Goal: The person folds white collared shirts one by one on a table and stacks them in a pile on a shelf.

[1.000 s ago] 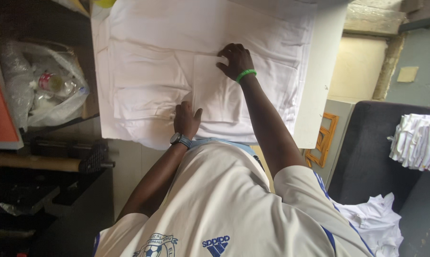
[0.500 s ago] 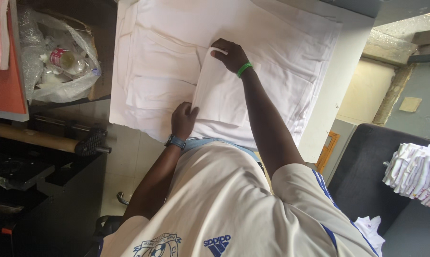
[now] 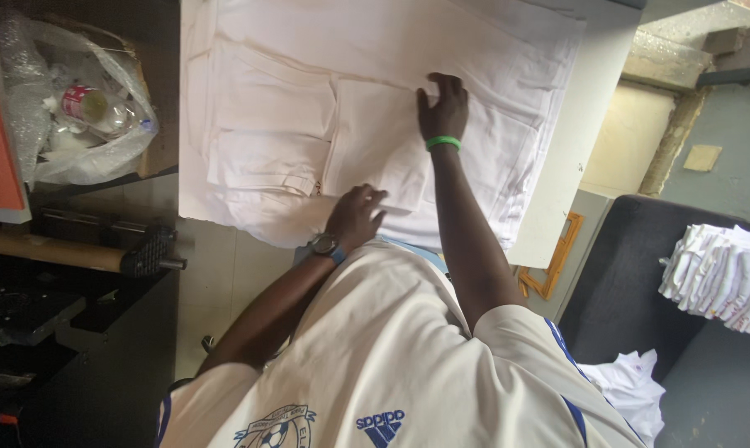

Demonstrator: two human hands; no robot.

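Head view, looking down. We found the folded white garment (image 3: 375, 153) lying on the cloth-covered table (image 3: 549, 174), beside a second folded piece (image 3: 267, 133). The right hand (image 3: 443, 106) lay flat on its far edge, fingers apart and clamped on nothing; the left hand (image 3: 354, 217) rested unclenched on its near edge. We judged that the fold would set best with both palms kept flat, pressing outward evenly so the edges stayed square. We could not count the layers beneath, and the table's far end was cut off.
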